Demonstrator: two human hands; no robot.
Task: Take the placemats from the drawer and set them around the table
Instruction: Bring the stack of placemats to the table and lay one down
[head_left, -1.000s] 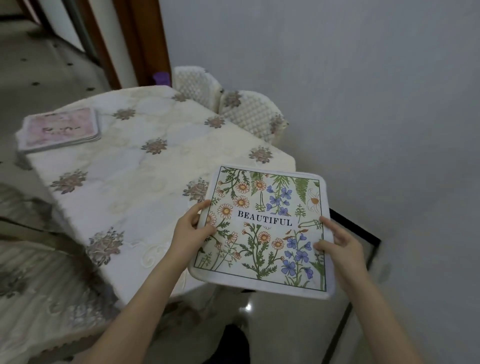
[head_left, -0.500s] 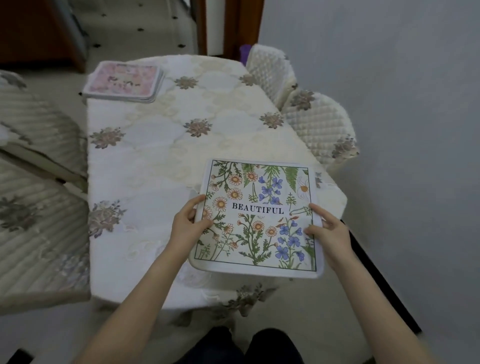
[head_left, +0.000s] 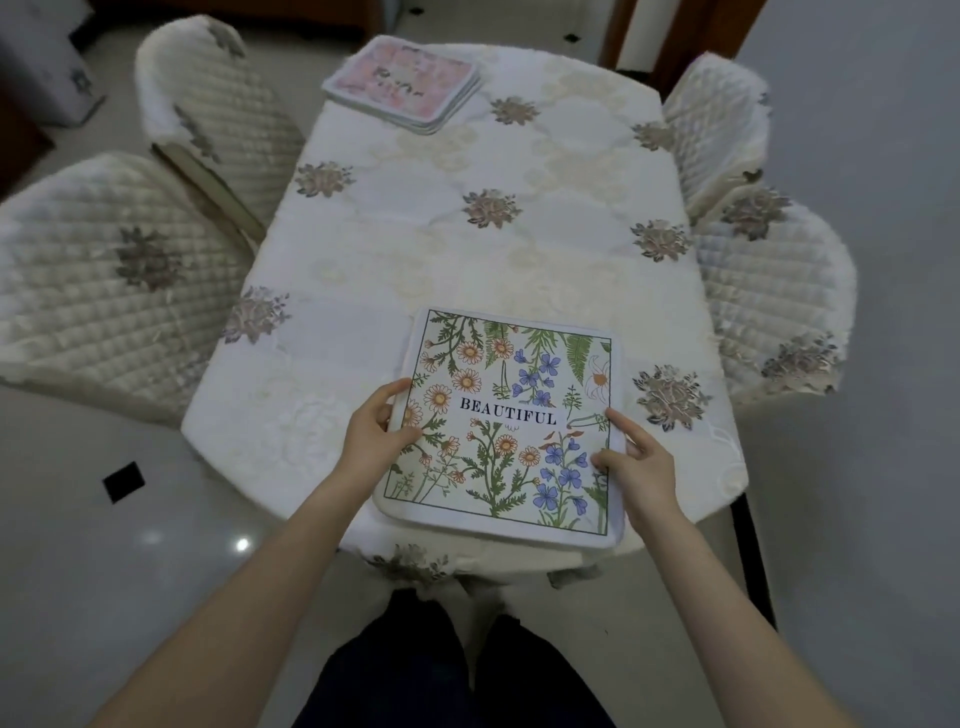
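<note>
A square floral placemat (head_left: 506, 423) printed with the word BEAUTIFUL is over the near end of the table (head_left: 467, 249), which wears a white embroidered cloth. My left hand (head_left: 376, 434) pinches the mat's left edge, thumb on top. My right hand (head_left: 631, 462) pinches its right edge near the lower corner. Whether the mat lies flat on the cloth or hovers just above it I cannot tell. A small stack of pink placemats (head_left: 402, 85) lies at the table's far left corner.
Two quilted cream chairs (head_left: 119, 280) stand along the table's left side and two more chairs (head_left: 769, 291) along the right. A grey wall runs close on the right. Glossy tiled floor lies on the left, and my legs are at the near end.
I have come round from the corner to face the table's near end. The floral mat, held in both hands, moved from off the corner to over the near middle of the cloth.
</note>
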